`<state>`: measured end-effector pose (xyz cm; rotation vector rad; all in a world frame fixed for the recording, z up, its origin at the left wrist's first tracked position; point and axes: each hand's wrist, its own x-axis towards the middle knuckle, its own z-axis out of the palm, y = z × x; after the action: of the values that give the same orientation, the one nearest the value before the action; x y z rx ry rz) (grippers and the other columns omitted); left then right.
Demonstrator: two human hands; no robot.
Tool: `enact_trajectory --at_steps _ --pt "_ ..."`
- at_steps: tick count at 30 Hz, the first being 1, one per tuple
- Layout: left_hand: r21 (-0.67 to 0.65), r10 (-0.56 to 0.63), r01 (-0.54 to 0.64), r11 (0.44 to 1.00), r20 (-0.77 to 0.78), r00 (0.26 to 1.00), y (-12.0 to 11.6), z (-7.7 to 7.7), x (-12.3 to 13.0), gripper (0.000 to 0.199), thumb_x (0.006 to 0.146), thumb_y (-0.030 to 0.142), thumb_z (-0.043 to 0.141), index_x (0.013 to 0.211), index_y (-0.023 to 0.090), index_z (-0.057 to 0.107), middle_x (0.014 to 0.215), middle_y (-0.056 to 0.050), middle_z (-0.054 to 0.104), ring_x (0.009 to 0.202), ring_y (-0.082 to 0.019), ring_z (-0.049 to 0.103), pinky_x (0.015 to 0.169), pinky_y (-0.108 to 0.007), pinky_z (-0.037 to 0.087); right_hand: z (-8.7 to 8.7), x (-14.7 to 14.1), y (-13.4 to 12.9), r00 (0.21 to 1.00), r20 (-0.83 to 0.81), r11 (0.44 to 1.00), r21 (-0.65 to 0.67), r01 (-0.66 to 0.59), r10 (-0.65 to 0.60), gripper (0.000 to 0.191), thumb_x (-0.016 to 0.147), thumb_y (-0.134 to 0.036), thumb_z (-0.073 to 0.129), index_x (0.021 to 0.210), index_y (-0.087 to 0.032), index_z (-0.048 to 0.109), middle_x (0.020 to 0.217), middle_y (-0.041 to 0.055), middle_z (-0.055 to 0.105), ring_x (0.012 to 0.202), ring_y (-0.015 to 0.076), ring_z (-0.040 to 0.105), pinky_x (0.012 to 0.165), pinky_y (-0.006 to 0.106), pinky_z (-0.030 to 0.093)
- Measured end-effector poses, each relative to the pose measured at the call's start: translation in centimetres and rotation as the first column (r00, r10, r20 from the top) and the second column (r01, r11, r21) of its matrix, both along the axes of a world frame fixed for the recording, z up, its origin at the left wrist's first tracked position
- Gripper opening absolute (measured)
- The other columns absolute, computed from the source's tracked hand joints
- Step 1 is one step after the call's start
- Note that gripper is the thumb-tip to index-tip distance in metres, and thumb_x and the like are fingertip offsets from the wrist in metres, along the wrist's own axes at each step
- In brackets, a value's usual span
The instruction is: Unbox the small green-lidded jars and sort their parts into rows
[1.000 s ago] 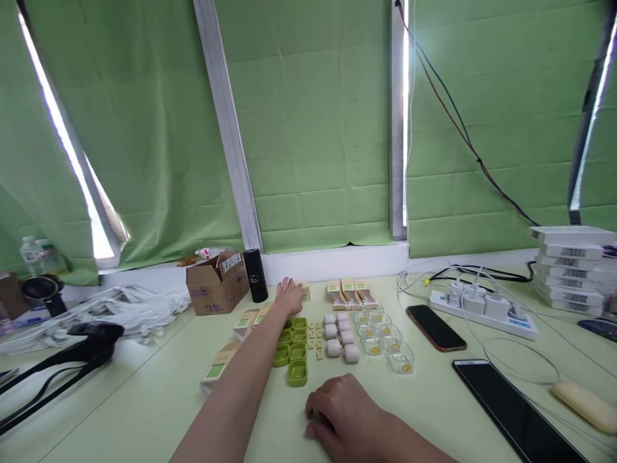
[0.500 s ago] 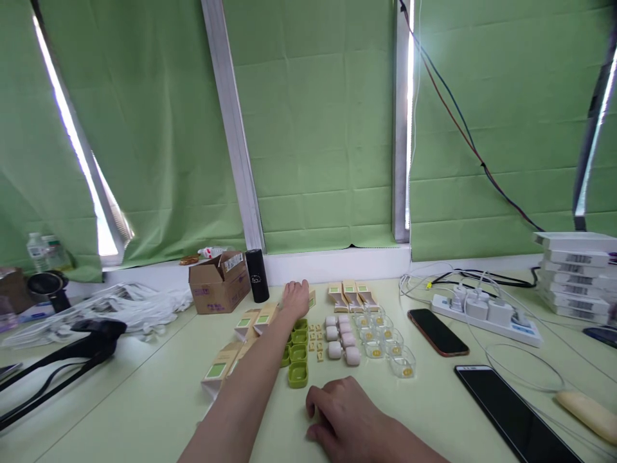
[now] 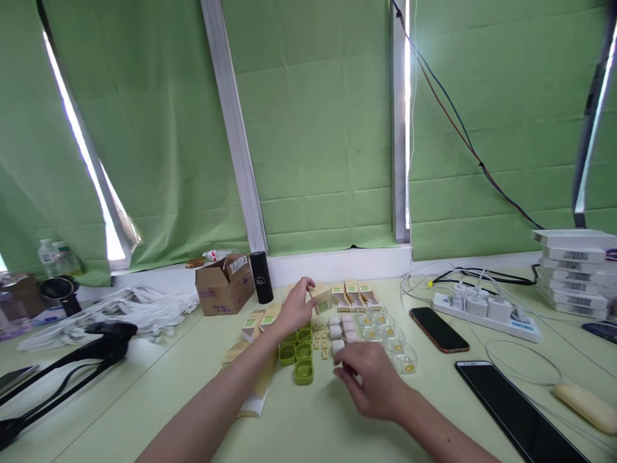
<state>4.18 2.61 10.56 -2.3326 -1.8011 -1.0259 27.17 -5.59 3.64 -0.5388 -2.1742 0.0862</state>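
My left hand (image 3: 297, 308) is closed on a small kraft box (image 3: 322, 301) with a green label, beyond the green square containers (image 3: 303, 372). My right hand (image 3: 369, 379) is over the near end of the white and pinkish jars (image 3: 336, 332), its fingers curled; what they hold, if anything, is hidden. Small tan pieces (image 3: 317, 344) lie between containers and jars. Clear cups (image 3: 407, 360) with yellow centres are right of the jars. More kraft boxes (image 3: 251, 323) lie partly behind my left forearm, and others (image 3: 354, 296) stand in a row at the back.
At the back left are a cardboard box (image 3: 222, 289) and a black cylinder (image 3: 261, 276). To the right lie a phone (image 3: 438, 329), a larger black device (image 3: 515, 411), a power strip (image 3: 486, 312) with cables and stacked white boxes (image 3: 573, 276). A black strapped item (image 3: 103, 344) lies left.
My left hand has lifted a kraft box and moved it slightly right. My right hand has moved forward and right to the jars. The view has shifted slightly.
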Motion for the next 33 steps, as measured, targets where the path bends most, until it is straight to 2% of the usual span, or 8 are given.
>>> enact_trajectory --at_steps 3,6,8,11,17,23,28,33 --pt "0.003 -0.171 0.173 0.985 0.150 0.974 -5.3 -0.2 0.4 0.025 0.091 0.022 0.058 0.115 0.028 0.051 0.119 -0.005 0.065 0.114 -0.025 0.062 0.099 -0.039 0.048 1.9 1.5 1.2 0.982 -0.176 0.997 0.015 0.073 -0.069 0.012 0.093 -0.016 0.053 0.091 -0.021 0.063 0.074 0.0026 0.068 0.065 0.0169 0.059 0.062 0.028 0.038" --pt "-0.088 -0.209 0.236 0.968 0.242 0.947 -10.4 -1.1 1.2 0.025 0.090 0.020 0.059 0.113 0.028 0.051 0.122 -0.005 0.064 0.115 -0.026 0.062 0.100 -0.041 0.049 3.2 2.6 2.0 0.956 -0.263 0.992 -0.052 0.119 -0.128 0.012 0.096 -0.020 0.053 0.091 -0.021 0.063 0.078 0.0034 0.069 0.066 0.0170 0.058 0.063 0.028 0.042" --pt "-0.168 -0.234 0.283 0.944 0.259 0.937 -13.0 -1.9 1.7 0.025 0.091 0.019 0.057 0.114 0.027 0.050 0.126 -0.006 0.063 0.118 -0.026 0.060 0.100 -0.040 0.050 3.3 3.1 2.2 0.963 -0.231 0.988 -0.099 0.118 -0.138 0.011 0.097 -0.021 0.053 0.094 -0.022 0.063 0.078 0.0032 0.067 0.066 0.0174 0.058 0.063 0.029 0.043" --pt "-0.203 -0.285 0.345 0.916 0.275 0.918 -15.1 -3.3 2.5 0.028 0.090 0.015 0.056 0.114 0.027 0.048 0.130 -0.007 0.060 0.122 -0.025 0.058 0.104 -0.040 0.048 2.3 3.8 1.8 0.988 -0.109 0.991 -0.094 0.095 -0.105 0.010 0.095 -0.020 0.054 0.101 -0.023 0.062 0.082 0.0037 0.067 0.074 0.0200 0.060 0.067 0.032 0.043" --pt "-0.180 -0.371 0.420 0.890 0.251 0.894 -15.2 -5.5 3.2 0.038 0.088 0.010 0.054 0.122 0.027 0.049 0.140 -0.010 0.057 0.130 -0.027 0.054 0.111 -0.045 0.045 -0.1 4.5 0.1 0.993 0.105 0.988 -0.152 -0.029 0.045 0.019 0.089 -0.029 0.063 0.102 -0.023 0.051 0.089 0.0029 0.060 0.081 0.0224 0.056 0.073 0.035 0.043" --pt "-0.147 -0.399 0.438 0.887 0.234 0.887 -15.0 -6.7 2.4 0.063 0.090 0.015 0.061 0.146 0.031 0.037 0.163 -0.011 0.036 0.151 -0.030 0.033 0.123 -0.056 0.032 0.0 4.3 -0.3 0.981 0.178 0.982 -0.186 -0.039 0.073 0.032 0.083 -0.031 0.069 0.105 -0.023 0.047 0.094 0.0042 0.058 0.085 0.0240 0.053 0.075 0.037 0.044" --pt "-0.014 -0.384 0.392 0.920 0.172 0.907 -15.2 -6.9 2.1 0.061 0.089 0.009 0.055 0.143 0.031 0.040 0.157 -0.013 0.043 0.148 -0.030 0.039 0.118 -0.058 0.040 -0.2 4.9 0.5 0.995 0.103 0.992 -0.124 0.011 0.001 0.025 0.086 -0.018 0.059 0.107 -0.023 0.046 0.092 0.0037 0.058 0.081 0.0217 0.053 0.072 0.035 0.044" --pt "0.042 -0.315 0.312 0.949 0.121 0.941 -15.0 -7.2 2.0 0.069 0.084 0.007 0.058 0.146 0.031 0.039 0.152 -0.014 0.049 0.136 -0.030 0.053 0.109 -0.052 0.050 -0.7 5.1 1.2 0.998 -0.030 0.996 -0.070 0.061 -0.063 0.020 0.088 -0.013 0.052 0.104 -0.023 0.048 0.086 0.0024 0.058 0.076 0.0202 0.055 0.068 0.032 0.044"
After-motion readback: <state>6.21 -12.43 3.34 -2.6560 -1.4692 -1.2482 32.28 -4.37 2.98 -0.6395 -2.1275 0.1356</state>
